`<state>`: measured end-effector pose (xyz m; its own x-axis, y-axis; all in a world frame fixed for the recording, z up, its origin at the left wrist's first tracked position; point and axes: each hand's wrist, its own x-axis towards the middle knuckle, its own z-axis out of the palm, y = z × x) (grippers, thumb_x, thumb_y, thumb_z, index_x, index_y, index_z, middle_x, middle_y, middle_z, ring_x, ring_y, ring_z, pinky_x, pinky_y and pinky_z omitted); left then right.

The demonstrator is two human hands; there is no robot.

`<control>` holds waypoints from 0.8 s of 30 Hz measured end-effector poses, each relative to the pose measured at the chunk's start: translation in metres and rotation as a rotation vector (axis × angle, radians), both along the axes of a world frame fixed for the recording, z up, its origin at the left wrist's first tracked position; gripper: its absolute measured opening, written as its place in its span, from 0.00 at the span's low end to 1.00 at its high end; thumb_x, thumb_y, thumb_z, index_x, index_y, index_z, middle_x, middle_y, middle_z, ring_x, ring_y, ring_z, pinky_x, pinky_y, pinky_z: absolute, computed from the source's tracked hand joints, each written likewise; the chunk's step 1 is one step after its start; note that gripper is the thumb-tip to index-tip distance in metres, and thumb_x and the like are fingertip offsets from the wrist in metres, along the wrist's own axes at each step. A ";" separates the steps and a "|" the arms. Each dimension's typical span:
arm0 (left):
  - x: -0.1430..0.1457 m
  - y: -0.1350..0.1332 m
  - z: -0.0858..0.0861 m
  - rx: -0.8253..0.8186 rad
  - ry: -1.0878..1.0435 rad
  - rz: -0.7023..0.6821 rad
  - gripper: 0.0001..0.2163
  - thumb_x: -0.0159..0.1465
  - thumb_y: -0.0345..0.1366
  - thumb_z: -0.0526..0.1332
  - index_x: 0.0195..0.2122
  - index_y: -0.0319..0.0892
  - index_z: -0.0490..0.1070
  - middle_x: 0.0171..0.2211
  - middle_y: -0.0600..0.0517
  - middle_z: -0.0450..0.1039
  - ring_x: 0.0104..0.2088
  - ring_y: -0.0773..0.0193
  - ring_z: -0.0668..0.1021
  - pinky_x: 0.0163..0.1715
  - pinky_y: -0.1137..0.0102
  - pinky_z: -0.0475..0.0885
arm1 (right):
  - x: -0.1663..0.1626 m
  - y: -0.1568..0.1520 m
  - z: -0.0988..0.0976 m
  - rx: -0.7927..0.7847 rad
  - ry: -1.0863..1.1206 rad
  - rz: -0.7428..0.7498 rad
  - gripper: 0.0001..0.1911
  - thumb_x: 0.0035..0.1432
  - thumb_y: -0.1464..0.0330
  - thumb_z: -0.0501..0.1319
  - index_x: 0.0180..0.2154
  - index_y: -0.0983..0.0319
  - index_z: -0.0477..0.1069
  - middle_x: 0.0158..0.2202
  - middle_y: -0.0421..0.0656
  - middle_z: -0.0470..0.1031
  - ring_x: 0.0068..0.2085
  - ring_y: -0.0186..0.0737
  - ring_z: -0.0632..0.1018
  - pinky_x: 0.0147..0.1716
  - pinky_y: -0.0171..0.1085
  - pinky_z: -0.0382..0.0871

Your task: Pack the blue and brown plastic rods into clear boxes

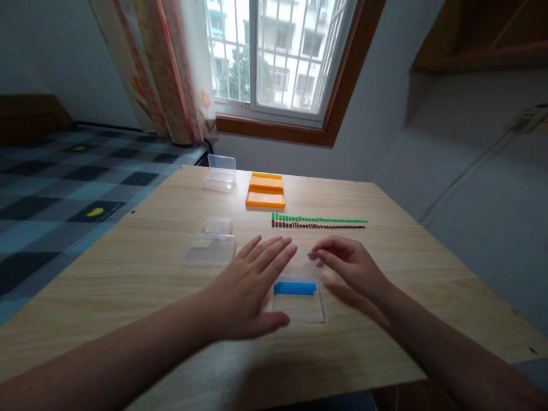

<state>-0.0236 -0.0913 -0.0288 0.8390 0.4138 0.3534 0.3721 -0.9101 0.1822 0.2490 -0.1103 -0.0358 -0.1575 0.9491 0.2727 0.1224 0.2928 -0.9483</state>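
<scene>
In the head view a clear plastic box (317, 315) lies open in front of me, with several thin blue sticks (294, 288) inside. Its see-through lid (301, 265) is folded back on the far side. My right hand (353, 265) pinches the lid's far right corner between thumb and fingers. Flat and stretched out, my left hand (250, 288) is over the box's left side and hides part of it; whether it touches the box I cannot tell. Beyond the hands lie a row of small green pieces (317, 219) and a row of dark brown ones (317, 226).
An orange open case (265, 200) is at the far side of the wooden table (149, 262). Left of it stands a clear open box (221, 180). Another clear case (209, 256) with pale contents lies beside my left hand. A window (282, 63) and curtain (171, 74) are behind.
</scene>
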 end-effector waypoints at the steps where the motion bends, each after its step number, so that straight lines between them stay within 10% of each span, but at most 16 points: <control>1: 0.000 0.000 0.001 0.008 -0.012 -0.013 0.48 0.63 0.51 0.69 0.75 0.41 0.42 0.72 0.35 0.54 0.71 0.39 0.59 0.71 0.44 0.49 | 0.001 -0.001 0.001 -0.005 0.006 0.030 0.07 0.60 0.62 0.71 0.37 0.59 0.80 0.36 0.43 0.83 0.37 0.38 0.81 0.40 0.37 0.76; 13: 0.004 -0.002 0.003 0.026 -0.103 -0.126 0.16 0.67 0.34 0.63 0.55 0.40 0.66 0.53 0.42 0.75 0.53 0.49 0.78 0.60 0.51 0.69 | 0.001 -0.012 0.008 0.220 -0.273 0.334 0.07 0.61 0.73 0.67 0.41 0.59 0.80 0.42 0.45 0.79 0.45 0.41 0.79 0.47 0.41 0.72; 24: 0.000 0.002 0.005 -0.174 -0.082 -0.087 0.12 0.62 0.37 0.68 0.45 0.43 0.71 0.56 0.41 0.74 0.60 0.44 0.74 0.61 0.51 0.69 | 0.002 -0.013 -0.001 0.225 -0.468 0.391 0.10 0.54 0.71 0.74 0.39 0.58 0.79 0.59 0.47 0.70 0.59 0.48 0.73 0.58 0.46 0.68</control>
